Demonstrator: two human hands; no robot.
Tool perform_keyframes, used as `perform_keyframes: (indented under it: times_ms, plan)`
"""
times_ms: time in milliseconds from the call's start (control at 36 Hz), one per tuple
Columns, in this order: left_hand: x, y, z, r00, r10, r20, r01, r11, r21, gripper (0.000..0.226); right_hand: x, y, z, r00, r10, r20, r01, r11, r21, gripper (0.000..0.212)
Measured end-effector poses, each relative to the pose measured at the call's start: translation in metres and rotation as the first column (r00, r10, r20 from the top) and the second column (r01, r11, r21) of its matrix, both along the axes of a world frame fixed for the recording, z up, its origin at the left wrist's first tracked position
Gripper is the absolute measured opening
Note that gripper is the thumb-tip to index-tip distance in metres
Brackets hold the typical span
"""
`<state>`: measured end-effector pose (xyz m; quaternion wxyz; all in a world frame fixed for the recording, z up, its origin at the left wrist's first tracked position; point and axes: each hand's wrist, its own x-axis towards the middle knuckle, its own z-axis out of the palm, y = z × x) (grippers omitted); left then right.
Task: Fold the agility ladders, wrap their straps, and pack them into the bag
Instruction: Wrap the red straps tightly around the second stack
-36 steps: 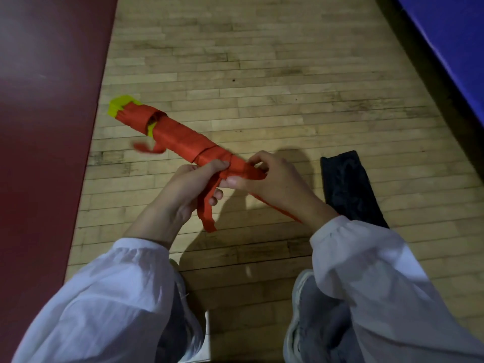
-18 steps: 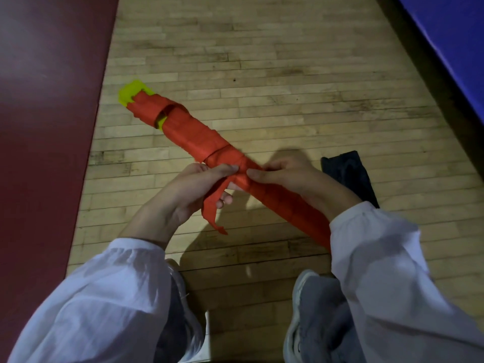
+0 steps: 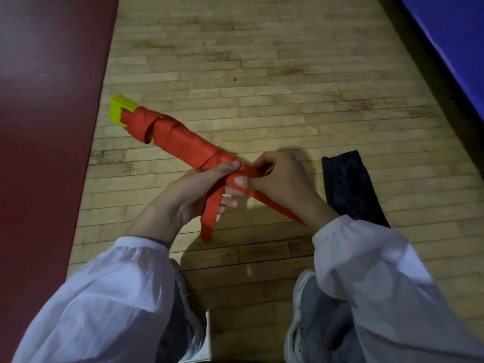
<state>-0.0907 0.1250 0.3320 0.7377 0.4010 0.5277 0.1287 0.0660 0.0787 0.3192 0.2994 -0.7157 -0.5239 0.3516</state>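
Red-wrapped ladder bundle [image 3: 183, 146] | left hand [image 3: 187, 193] grip curled round it | right hand [image 3: 284, 186] grip pinching strap [image 3: 208, 220]

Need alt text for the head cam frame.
A person's left hand grips a folded agility ladder wound in red strap while the right hand pinches the strap, whose loose end hangs down. Yellow rung ends show at the far end. A black bag lies flat on the wooden floor to the right.

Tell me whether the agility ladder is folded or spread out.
Folded: the agility ladder is one tight bundle, yellow rungs stacked at its far end, red strap wound round it, one tail hanging loose.
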Motion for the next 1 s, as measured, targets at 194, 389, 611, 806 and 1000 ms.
perform_keyframes:
  times_ms: [194,389,611,806,1000]
  plan:
    - [0.001,-0.001,-0.002,0.997,0.075,-0.016,-0.074,0.997,0.029,0.033,-0.008,-0.004,0.001,0.992,0.041,0.118,-0.054,0.993,0.105,0.028]
    - [0.001,-0.001,0.0,0.993,0.111,-0.036,-0.108,0.99,0.087,0.019,-0.001,-0.003,0.007,0.981,0.188,0.039,-0.188,0.982,-0.027,0.035]
    - [0.0,-0.001,0.003,0.999,0.036,-0.038,-0.031,0.991,0.132,0.032,0.019,-0.001,0.015,0.946,0.236,-0.221,-0.304,0.882,-0.36,0.073]
    - [-0.002,0.002,0.004,0.999,0.038,-0.029,-0.034,0.989,0.144,0.031,0.016,-0.001,0.017,0.87,0.17,-0.463,-0.365,0.852,-0.375,0.056]
    - [-0.001,0.002,0.005,0.999,0.049,0.005,-0.049,0.989,0.139,0.033,0.016,0.0,0.016,0.874,0.141,-0.466,-0.326,0.881,-0.344,0.06]
